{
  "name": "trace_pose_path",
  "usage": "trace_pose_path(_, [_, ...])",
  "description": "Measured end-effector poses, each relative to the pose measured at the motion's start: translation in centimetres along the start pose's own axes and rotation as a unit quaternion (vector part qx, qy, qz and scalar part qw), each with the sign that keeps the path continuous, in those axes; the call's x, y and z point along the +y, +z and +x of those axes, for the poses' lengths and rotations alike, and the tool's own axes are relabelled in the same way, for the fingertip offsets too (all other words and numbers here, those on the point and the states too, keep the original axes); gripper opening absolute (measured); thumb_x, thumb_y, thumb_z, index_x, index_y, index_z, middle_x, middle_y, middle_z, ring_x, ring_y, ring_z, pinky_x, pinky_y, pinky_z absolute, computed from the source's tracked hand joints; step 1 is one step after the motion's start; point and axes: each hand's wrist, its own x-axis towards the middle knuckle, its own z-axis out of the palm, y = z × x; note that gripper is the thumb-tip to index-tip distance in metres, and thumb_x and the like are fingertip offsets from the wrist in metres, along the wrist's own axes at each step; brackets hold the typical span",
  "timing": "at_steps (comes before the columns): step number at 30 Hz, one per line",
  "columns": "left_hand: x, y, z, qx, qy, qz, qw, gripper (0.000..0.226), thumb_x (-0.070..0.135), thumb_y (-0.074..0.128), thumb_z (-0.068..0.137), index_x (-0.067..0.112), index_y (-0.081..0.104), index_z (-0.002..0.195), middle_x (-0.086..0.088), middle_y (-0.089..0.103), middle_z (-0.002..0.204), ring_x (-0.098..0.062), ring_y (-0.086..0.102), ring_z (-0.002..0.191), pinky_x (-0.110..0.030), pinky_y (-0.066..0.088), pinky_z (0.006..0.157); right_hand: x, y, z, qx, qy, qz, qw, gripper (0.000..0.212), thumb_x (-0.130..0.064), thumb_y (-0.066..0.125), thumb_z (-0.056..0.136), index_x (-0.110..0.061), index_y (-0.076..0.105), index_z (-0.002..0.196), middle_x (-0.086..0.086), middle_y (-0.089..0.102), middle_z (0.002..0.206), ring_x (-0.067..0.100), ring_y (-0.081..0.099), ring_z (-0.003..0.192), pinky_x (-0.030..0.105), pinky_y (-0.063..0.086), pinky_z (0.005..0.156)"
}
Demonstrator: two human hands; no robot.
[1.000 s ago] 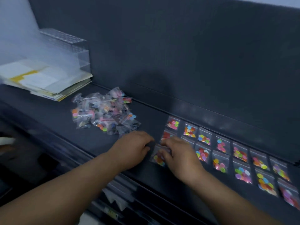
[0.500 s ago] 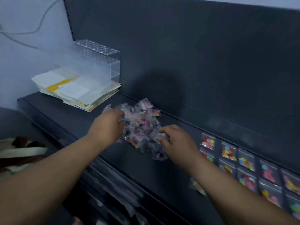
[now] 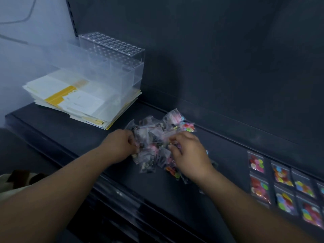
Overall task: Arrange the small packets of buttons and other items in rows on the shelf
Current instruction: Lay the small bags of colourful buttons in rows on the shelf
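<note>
A loose heap of small clear packets (image 3: 158,135) with coloured buttons and dark bits lies in the middle of the dark shelf (image 3: 73,135). My left hand (image 3: 121,146) grips packets at the heap's left edge with curled fingers. My right hand (image 3: 190,155) lies over the heap's right side, its fingertips pinching among the packets. To the right, packets of bright buttons (image 3: 282,188) lie flat in neat rows and run out of the frame.
A stack of white and yellow papers (image 3: 78,100) sits at the shelf's left end. Behind it stands a clear acrylic rack (image 3: 114,62) with a holed top. A dark back panel (image 3: 228,67) rises behind the shelf. More stock shows below the front edge.
Both hands left the arranged rows, moved left to the loose heap, and now dig into it. The view swung left with them.
</note>
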Motion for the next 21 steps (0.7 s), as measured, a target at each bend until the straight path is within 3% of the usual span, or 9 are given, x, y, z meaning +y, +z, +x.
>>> trace_pose_path(3, [-0.1,-0.5,0.4,0.011,0.012,-0.088,0.996,0.024,0.019,0.078,0.075,0.013,0.055,0.069,-0.003,0.06,0.072,-0.017,0.056,0.069,-0.031,0.043,0.061,-0.2,0.3,0.8,0.022,0.015,0.001,1.0,0.024,-0.021,0.056,0.091,-0.017,0.063,0.113,-0.003,0.055,0.118,0.013,0.044,0.112,0.016,0.032,0.084])
trace_pose_path(7, [0.1,-1.4,1.1,0.049,0.029,-0.18,0.982,0.017,0.018,0.076,0.077,0.012,0.06,0.075,-0.004,0.061,0.071,-0.016,0.054,0.064,-0.027,0.042,0.057,0.5,0.2,1.6,0.06,0.059,0.051,0.995,0.019,-0.019,0.058,0.09,-0.016,0.065,0.107,-0.004,0.055,0.116,0.016,0.048,0.112,0.024,0.041,0.091])
trace_pose_path(12, [1.8,-2.7,2.1,0.117,0.024,-0.351,0.929,0.016,0.011,0.074,0.079,0.016,0.059,0.081,-0.004,0.059,0.075,-0.016,0.054,0.064,-0.025,0.043,0.059,2.6,-0.4,3.0,0.115,0.166,0.112,0.973,0.011,-0.017,0.057,0.091,-0.02,0.062,0.1,-0.001,0.056,0.104,0.017,0.058,0.093,0.023,0.042,0.079])
trace_pose_path(14, [3.0,-2.8,2.3,0.108,0.029,-0.407,0.907,0.017,0.006,0.071,0.08,0.016,0.058,0.082,-0.005,0.059,0.075,-0.016,0.055,0.063,-0.025,0.045,0.058,3.9,-0.7,3.6,0.126,0.218,0.106,0.962,0.011,-0.02,0.056,0.091,-0.02,0.061,0.1,0.004,0.061,0.107,0.02,0.059,0.092,0.023,0.041,0.078])
trace_pose_path(16, [4.3,-2.7,2.4,0.075,0.033,-0.439,0.895,0.016,0.001,0.068,0.082,0.014,0.059,0.083,-0.006,0.059,0.073,-0.016,0.055,0.06,-0.025,0.048,0.055,5.0,-0.9,4.2,0.114,0.267,0.08,0.953,0.024,-0.024,0.056,0.091,-0.014,0.061,0.112,0.008,0.063,0.112,0.023,0.06,0.097,0.024,0.041,0.078])
trace_pose_path(18, [5.4,-2.2,2.8,0.039,0.032,-0.457,0.888,0.019,-0.005,0.065,0.082,0.013,0.059,0.083,-0.007,0.059,0.073,-0.017,0.056,0.062,-0.029,0.051,0.06,5.8,-1.1,4.9,0.088,0.307,0.056,0.946,0.031,-0.029,0.055,0.092,-0.011,0.06,0.117,0.007,0.065,0.105,0.025,0.061,0.092,0.025,0.041,0.074])
trace_pose_path(21, [6.5,-1.4,3.6,0.009,0.023,-0.461,0.887,0.025,-0.01,0.061,0.082,0.015,0.058,0.082,-0.007,0.058,0.077,-0.018,0.057,0.068,-0.031,0.052,0.065,6.7,-1.0,6.2,0.056,0.344,0.02,0.937,0.03,-0.035,0.053,0.091,-0.01,0.062,0.103,0.009,0.063,0.088,0.03,0.062,0.081,0.027,0.041,0.066])
